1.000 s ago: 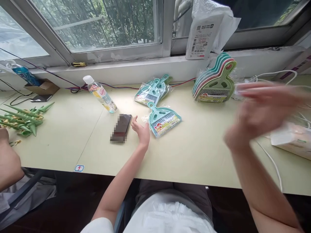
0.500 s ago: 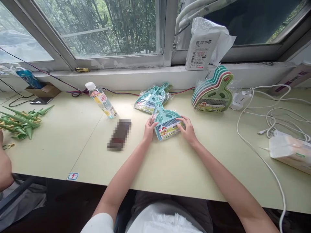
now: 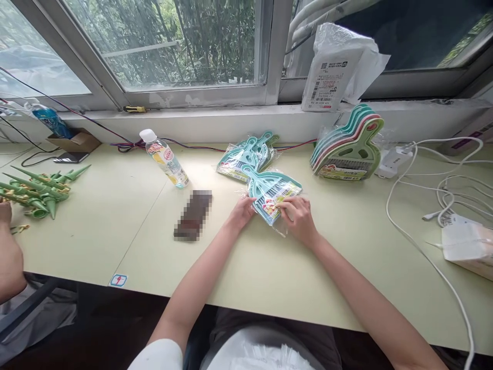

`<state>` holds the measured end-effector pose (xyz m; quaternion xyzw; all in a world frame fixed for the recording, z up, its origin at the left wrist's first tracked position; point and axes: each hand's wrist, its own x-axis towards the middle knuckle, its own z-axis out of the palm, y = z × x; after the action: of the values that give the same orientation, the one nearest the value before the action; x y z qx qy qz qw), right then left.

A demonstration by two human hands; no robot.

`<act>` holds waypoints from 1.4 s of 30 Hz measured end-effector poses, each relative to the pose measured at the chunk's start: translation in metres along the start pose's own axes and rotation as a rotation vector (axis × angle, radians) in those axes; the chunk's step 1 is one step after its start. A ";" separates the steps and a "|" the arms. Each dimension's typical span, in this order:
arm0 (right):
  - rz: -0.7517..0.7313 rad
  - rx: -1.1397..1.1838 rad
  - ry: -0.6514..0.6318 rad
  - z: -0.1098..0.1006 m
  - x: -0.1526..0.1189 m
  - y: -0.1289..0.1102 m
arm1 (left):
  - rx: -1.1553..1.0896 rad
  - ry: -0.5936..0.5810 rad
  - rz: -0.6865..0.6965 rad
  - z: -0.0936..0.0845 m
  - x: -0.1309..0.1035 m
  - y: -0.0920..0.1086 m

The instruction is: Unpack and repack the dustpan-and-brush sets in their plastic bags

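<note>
A teal dustpan and brush set (image 3: 275,190) in a clear plastic bag, with a colourful label across its bristles, is held just over the table in front of me. My left hand (image 3: 243,211) grips its left side, thumb on the front and the other fingers partly hidden behind. At the lower right of the label, the bent fingers of my right hand (image 3: 299,218) pinch the package. Just behind it lie more bagged teal sets (image 3: 234,159). Farther right stands a row of bagged sets (image 3: 346,149) in teal, red and green.
A bottle (image 3: 165,159) and a blurred dark flat object (image 3: 193,215) are on my left. Green cone-shaped pieces (image 3: 42,190) lie beside another person's arm (image 3: 10,257). White cables (image 3: 404,236) and a tissue pack (image 3: 466,241) occupy the right side.
The held dustpan and brush set has turned, its right side now tipped up. My right hand has moved from its right edge down to the label's lower part, fingers more bent.
</note>
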<state>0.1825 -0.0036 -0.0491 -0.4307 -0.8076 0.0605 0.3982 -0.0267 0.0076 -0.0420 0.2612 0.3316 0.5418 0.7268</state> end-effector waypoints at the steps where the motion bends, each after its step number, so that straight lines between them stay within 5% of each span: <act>1: -0.036 0.005 -0.014 0.000 -0.001 -0.003 | -0.015 0.015 0.022 -0.001 0.000 0.001; 4: -0.021 0.100 0.001 0.001 0.000 -0.007 | -0.067 0.065 0.065 -0.002 -0.001 0.004; 8: 0.230 0.308 -0.015 -0.001 0.005 -0.004 | -0.122 0.089 0.098 0.001 -0.006 0.008; 11: 0.479 0.569 -0.084 -0.003 0.007 0.002 | -0.057 0.007 0.077 0.003 -0.010 0.009; 13: 0.589 0.711 -0.010 -0.004 0.006 0.004 | 0.007 -0.080 0.032 0.003 -0.013 0.010; 17: 0.672 0.802 0.228 -0.004 0.004 0.007 | 0.087 -0.192 -0.090 0.004 -0.016 0.009; 22: 0.807 0.872 0.170 0.000 0.003 0.011 | 0.143 -0.230 -0.100 0.006 -0.015 0.007; 32: 0.736 0.721 0.331 0.005 0.002 0.016 | 0.248 -0.233 -0.038 0.001 -0.010 -0.002; 42: 0.824 1.077 0.107 -0.011 0.011 0.014 | 0.250 -0.093 0.006 0.006 -0.008 -0.004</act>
<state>0.1956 0.0104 -0.0411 -0.4472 -0.4141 0.5794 0.5411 -0.0213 -0.0017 -0.0393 0.3756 0.3619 0.4855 0.7016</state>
